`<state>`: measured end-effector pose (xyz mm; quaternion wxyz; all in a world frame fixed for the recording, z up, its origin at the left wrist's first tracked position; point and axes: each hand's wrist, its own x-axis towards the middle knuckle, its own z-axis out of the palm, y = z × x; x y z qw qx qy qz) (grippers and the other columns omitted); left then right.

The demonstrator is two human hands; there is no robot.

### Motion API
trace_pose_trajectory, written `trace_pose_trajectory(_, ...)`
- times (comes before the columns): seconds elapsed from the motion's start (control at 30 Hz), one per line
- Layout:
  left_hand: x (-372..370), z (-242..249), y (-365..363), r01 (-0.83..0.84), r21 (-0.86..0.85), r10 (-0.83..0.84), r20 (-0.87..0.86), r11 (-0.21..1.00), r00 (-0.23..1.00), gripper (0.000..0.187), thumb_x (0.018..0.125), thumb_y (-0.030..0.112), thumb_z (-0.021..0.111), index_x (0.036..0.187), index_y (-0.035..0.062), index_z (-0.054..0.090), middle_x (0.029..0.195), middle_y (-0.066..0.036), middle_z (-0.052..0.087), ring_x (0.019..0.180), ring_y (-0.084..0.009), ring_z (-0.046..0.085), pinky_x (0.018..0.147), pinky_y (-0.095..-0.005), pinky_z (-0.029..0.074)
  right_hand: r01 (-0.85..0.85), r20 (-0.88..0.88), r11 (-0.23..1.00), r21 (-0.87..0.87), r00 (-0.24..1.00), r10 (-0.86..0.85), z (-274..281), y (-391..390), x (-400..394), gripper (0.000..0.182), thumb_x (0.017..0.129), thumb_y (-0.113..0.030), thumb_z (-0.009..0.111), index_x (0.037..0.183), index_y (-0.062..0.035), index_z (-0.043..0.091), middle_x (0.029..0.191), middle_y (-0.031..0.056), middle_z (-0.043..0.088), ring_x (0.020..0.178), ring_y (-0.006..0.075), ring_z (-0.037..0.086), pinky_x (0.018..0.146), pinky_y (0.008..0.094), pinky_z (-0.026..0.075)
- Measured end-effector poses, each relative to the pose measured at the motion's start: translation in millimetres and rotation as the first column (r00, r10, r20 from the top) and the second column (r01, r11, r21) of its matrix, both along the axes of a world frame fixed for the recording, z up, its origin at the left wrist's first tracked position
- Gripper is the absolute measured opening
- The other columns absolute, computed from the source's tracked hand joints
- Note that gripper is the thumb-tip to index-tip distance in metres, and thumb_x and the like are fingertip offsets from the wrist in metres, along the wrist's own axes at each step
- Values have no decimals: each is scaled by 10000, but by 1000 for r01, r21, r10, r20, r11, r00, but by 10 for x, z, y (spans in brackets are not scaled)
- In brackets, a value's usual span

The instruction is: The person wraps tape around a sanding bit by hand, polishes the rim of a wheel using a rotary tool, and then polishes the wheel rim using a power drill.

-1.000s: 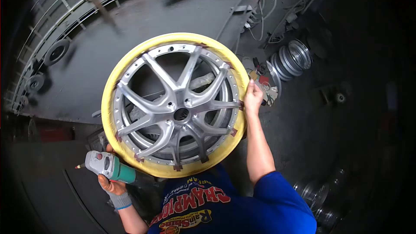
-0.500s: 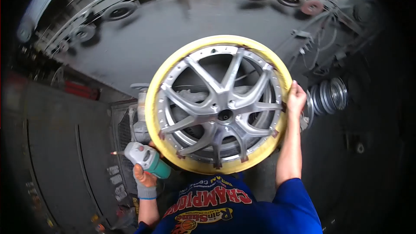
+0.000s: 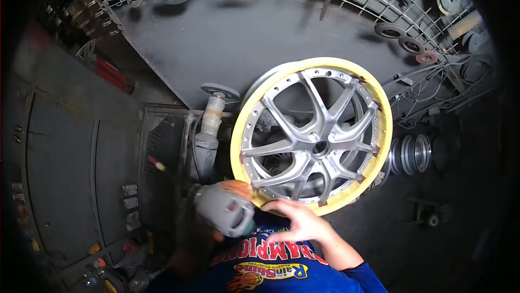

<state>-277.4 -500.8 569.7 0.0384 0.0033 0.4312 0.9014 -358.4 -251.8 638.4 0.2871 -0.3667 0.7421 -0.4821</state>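
Alloy wheel (image 3: 314, 141), silver-spoked with its outer lip wrapped in yellow masking tape (image 3: 239, 130), sits right of centre in the frame, tilted on what looks like a stand. The step in hand appears to be setting up for grinding: the wheel is placed, and the tool is being brought round to it.

The left hand (image 3: 214, 233) is low in the frame, mostly behind the grey-and-green die grinder (image 3: 225, 208) it seems to grip; blur leaves its fingers hard to read. The right hand (image 3: 298, 222) hovers with fingers spread wide, empty, just below the wheel's lower rim and beside the grinder's body.

The next move probably calls for a firm two-handed grip on the grinder and a steady wheel, so the bit meets only bare metal and spares the tape.

Much is unclear. The grinder's tip cannot be made out; a small red-and-pale streak (image 3: 156, 164) at left centre may be it, smeared by motion. The stand's post (image 3: 208, 130) shows left of the wheel, its base lost in shadow. The frame's corners are black.
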Motion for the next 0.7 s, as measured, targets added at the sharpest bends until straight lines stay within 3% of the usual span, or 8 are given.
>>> trace_pose_trajectory(0.03, -48, 149, 98, 18, -102, -27, -90, 995, 996, 783, 763, 539, 692, 1258, -22, 462, 1250, -189, 517, 1146, -311, 529, 977, -421, 422, -47, 54, 998, 31, 997, 45, 20, -117, 83, 816, 652, -462, 839, 1250, -31, 491, 1170, 191, 578, 1099, 370, 578, 946, 409, 460)
trace_pose_trajectory(0.13, -229, 485, 306, -95, -379, -79, -419, 921, 905, 791, 764, 618, 640, 1222, -11, 494, 1241, -206, 521, 1140, -334, 534, 973, -439, 419, 54, 59, 996, -69, 997, -50, 1, -272, 252, 991, 549, -496, 891, 1272, 22, 452, 1209, 246, 544, 1139, 369, 559, 959, 406, 452)
trace_pose_trajectory(0.2, -359, 591, 395, -167, -437, -127, -567, 884, 814, 806, 765, 671, 606, 1198, -3, 516, 1234, -217, 523, 1137, -349, 538, 970, -451, 417, 21, -43, 1000, -8, 999, -22, -180, -162, 323, 999, 525, -414, 903, 1306, 5, 441, 1268, 210, 533, 1185, 348, 538, 1000, 398, 430)
trace_pose_trajectory(0.27, -441, 605, 490, -95, -458, -224, -594, 884, 773, 827, 766, 723, 572, 1174, 5, 538, 1228, -228, 526, 1133, -364, 542, 967, -463, 415, 18, -68, 1000, 13, 998, -17, -220, 5, 423, 889, 516, -353, 885, 1252, -22, 512, 1219, 173, 576, 1184, 321, 543, 1013, 415, 416)
trace_pose_trajectory(0.33, -474, 532, 584, 59, -494, -367, -556, 867, 746, 944, 679, 771, 619, 1206, -5, 521, 1266, -231, 509, 1191, -391, 503, 1031, -472, 372, 90, -51, 996, 6, 995, -90, -188, 188, 560, 787, 507, -292, 867, 1199, -48, 582, 1170, 136, 618, 1183, 294, 548, 1027, 431, 403)
trace_pose_trajectory(0.47, -424, 438, 787, 351, -404, -526, -509, 845, 681, 1104, 519, 732, 770, 1285, -10, 488, 1381, -206, 436, 1352, -357, 337, 1145, -477, 219, 359, 30, 933, 17, 933, -360, -94, 309, 884, 768, 500, -277, 871, 1164, -19, 585, 1110, 140, 644, 1085, 283, 596, 980, 410, 437)
trace_pose_trajectory(0.6, -420, 319, 885, 451, -332, -558, -553, 829, 618, 1113, 527, 712, 781, 1300, -27, 473, 1394, -208, 429, 1358, -348, 334, 1135, -455, 240, 549, 109, 835, 33, 829, -549, -69, 267, 1175, 750, 492, -261, 875, 1129, 10, 588, 1050, 144, 670, 988, 272, 644, 933, 389, 470)
trace_pose_trajectory(0.7, -404, 281, 748, 727, -76, -683, -420, 683, 598, 1165, 534, 676, 797, 1353, -60, 418, 1424, -226, 390, 1366, -305, 330, 1120, -427, 259, 613, 216, 788, 62, 762, -610, -9, 183, 1264, 737, 486, -249, 878, 1103, 32, 590, 1005, 148, 689, 914, 264, 681, 898, 373, 495)
